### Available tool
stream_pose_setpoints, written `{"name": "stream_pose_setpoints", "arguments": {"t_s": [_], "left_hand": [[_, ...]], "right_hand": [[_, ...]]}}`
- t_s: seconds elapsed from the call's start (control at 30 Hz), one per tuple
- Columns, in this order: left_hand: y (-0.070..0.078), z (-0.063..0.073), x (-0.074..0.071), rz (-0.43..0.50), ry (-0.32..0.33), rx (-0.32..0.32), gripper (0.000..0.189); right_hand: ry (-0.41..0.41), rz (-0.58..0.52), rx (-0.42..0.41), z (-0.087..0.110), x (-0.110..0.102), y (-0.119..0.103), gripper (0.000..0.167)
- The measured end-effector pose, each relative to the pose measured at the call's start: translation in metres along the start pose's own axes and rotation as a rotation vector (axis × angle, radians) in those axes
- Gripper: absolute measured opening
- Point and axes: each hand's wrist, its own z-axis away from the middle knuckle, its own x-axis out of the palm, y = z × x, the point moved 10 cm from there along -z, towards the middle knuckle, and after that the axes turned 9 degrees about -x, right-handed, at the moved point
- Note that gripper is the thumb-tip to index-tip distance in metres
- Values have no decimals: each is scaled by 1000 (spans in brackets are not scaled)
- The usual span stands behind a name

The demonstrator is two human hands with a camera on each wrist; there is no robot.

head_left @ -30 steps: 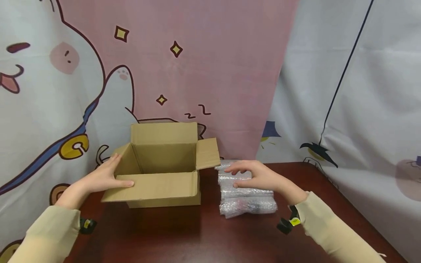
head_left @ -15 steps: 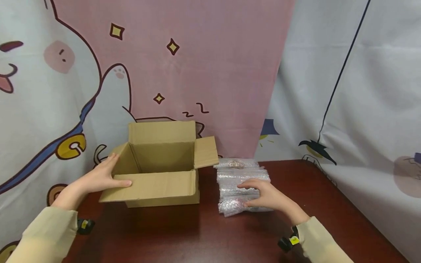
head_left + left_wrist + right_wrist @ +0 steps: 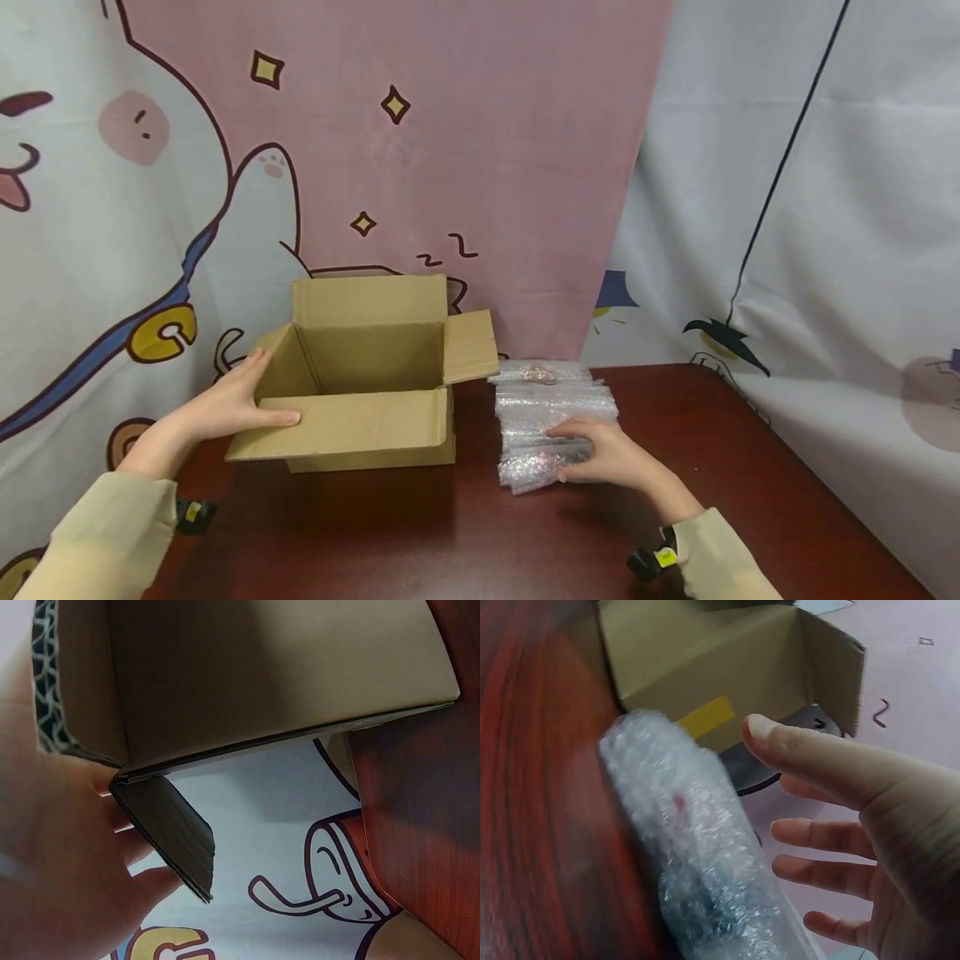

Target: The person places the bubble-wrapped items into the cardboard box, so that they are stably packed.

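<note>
A right hand (image 3: 607, 454), thumb and fingers loosely spread and holding nothing, hovers at the near right end of a bubble-wrapped bundle (image 3: 534, 468); whether a fingertip brushes the wrap cannot be told. Reddish and dark patches show through the plastic just left of the hand. Beyond that hand, more bubble-wrapped bundles (image 3: 553, 402) lie side by side in a row. Farther to its left stands a cardboard box (image 3: 375, 358), flaps spread, a yellow strip (image 3: 707, 716) on its side.

At the box's far left corner from there, a left hand (image 3: 228, 407) rests with fingers straight along the left flap and thumb across the front flap (image 3: 360, 425), the box to its right. Black devices with yellow labels sit at both wrists, below pale sleeves (image 3: 97, 533). Under the hands spreads a dark reddish table (image 3: 502, 542); beyond them hangs a pink-and-white cartoon backdrop (image 3: 495, 150).
</note>
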Motion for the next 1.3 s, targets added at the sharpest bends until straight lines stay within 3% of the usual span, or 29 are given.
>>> {"name": "stream_pose_setpoints", "arguments": {"t_s": [0.17,0.53,1.0,1.3], "left_hand": [[-1,-1,-1,-14,0,-3,119],[-1,-1,0,6,-4,-3,119],[-4,-2,2,2,-2,-9,120],[-3,-2,2,1,-6,-4,118]], "right_hand": [[37,-53,10,2,-5,2,53],[-70,60,59,4,13,11,58],[-113,136,40,2,22,7,59],[-129,117,36,2,28,7,58]]}}
